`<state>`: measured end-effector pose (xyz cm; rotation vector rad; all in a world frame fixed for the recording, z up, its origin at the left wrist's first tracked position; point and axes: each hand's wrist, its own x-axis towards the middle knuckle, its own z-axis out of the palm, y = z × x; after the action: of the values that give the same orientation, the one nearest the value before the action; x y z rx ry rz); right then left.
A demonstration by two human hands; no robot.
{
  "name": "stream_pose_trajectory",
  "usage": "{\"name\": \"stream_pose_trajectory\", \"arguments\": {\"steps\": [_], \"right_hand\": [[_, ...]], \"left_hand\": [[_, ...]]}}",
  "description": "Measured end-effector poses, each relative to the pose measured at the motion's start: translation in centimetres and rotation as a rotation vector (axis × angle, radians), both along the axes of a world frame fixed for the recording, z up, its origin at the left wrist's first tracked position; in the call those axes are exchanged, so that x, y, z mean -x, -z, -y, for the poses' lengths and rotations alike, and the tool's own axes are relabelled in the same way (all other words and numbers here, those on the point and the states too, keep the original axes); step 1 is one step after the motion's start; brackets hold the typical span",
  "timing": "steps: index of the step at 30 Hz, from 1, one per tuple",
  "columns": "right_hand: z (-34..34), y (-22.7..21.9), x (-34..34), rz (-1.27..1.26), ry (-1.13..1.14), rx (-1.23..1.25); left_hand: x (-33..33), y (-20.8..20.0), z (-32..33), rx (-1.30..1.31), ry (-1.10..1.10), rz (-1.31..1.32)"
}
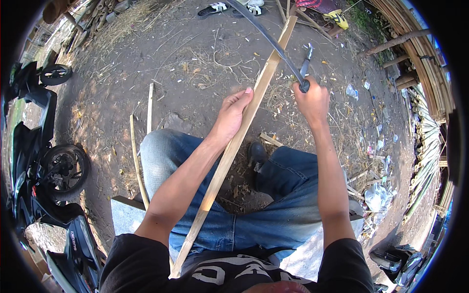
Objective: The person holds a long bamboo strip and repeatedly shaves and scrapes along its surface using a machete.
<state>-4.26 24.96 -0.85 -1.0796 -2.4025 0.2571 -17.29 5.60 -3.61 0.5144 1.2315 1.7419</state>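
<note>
A long, pale split bamboo strip [222,163] slants from near my waist up to the right, over my lap. My left hand [233,115] is closed round its middle, thumb at the edge, with the other fingers partly hidden. My right hand [312,100] grips a long curved knife [266,36] with a dark blade. That blade crosses the strip near its far end; whether it touches cannot be told. Just beyond my right fist shows a slim dark piece with a shiny tip [307,58]; I cannot tell whether it belongs to the knife.
A dark motorbike [49,180] stands at the left. Thin sticks [134,156] lean beside my left knee. Bundled bamboo strips [425,151] line the right side, with plastic litter [378,195] nearby. Shoes [212,10] and another person's yellow shoe [337,19] are at the far side.
</note>
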Motion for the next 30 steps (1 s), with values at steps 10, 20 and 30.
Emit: {"name": "stream_pose_trajectory", "arguments": {"steps": [10, 20, 30], "right_hand": [[6.1, -1.5, -0.2, -0.764, -0.112, 1.340], [4.0, -1.3, -0.2, -0.719, -0.085, 1.424], [-1.8, -1.5, -2.6, -0.940, -0.043, 1.281]], "left_hand": [[-1.1, -0.1, -0.8, 0.123, -0.058, -0.164], [-1.6, -1.0, -0.5, 0.170, 0.157, 0.022], [-1.0, -2.6, 0.9, 0.100, 0.851, -0.032]]}}
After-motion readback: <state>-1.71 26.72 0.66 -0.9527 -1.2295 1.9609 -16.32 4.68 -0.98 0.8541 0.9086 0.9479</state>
